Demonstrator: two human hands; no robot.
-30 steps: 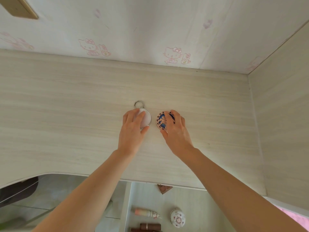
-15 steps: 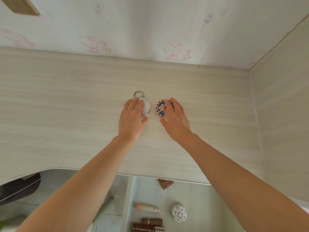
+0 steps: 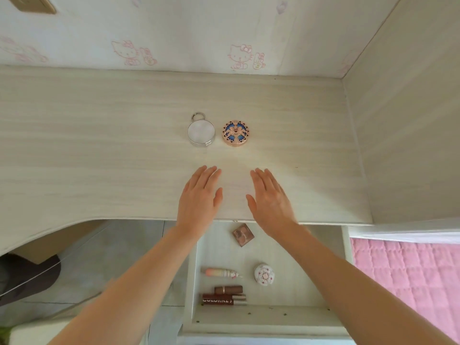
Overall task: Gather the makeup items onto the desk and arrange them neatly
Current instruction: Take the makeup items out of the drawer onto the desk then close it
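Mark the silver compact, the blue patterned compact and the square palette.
silver compact point(image 3: 201, 131), head view, lid centre.
blue patterned compact point(image 3: 236, 132), head view, lid centre.
square palette point(image 3: 243, 234), head view, top face.

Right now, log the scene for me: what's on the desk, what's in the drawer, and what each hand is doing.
on desk: silver compact and patterned compact, side by side, not touching
in drawer: square palette, pink tube, white round case, lipstick, dark tubes
left hand: open, holding nothing, over the desk's near edge
right hand: open, holding nothing, beside the left
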